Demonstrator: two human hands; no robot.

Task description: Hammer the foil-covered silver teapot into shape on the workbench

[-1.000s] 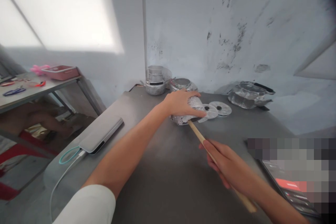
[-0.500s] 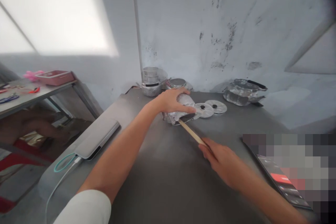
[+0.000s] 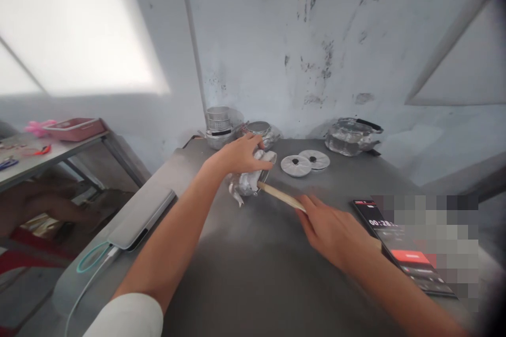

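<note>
My left hand (image 3: 241, 152) is closed over a small silvery metal teapot (image 3: 247, 181), which is tipped on its side with its mouth toward the right. Its spout points down near the table. My right hand (image 3: 328, 226) grips a pale wooden stick (image 3: 282, 197). The far end of the stick reaches the teapot's mouth, and its tip is hidden there. Just right of the teapot lie two round lids with black knobs, a nearer lid (image 3: 290, 168) partly overlapping a farther lid (image 3: 322, 159).
By the wall stand a metal strainer stack (image 3: 218, 121), another silvery pot (image 3: 269, 134) and a teapot with a black handle (image 3: 348, 139). A power bank (image 3: 138, 216) with a cable lies left, a phone (image 3: 411, 255) right. A side table holds a pink basket (image 3: 79, 130).
The teapot has shifted left, away from the lids, and turned so its spout shows. The stick has swung to a flatter angle, with both hands keeping their grips. The view has turned slightly right.
</note>
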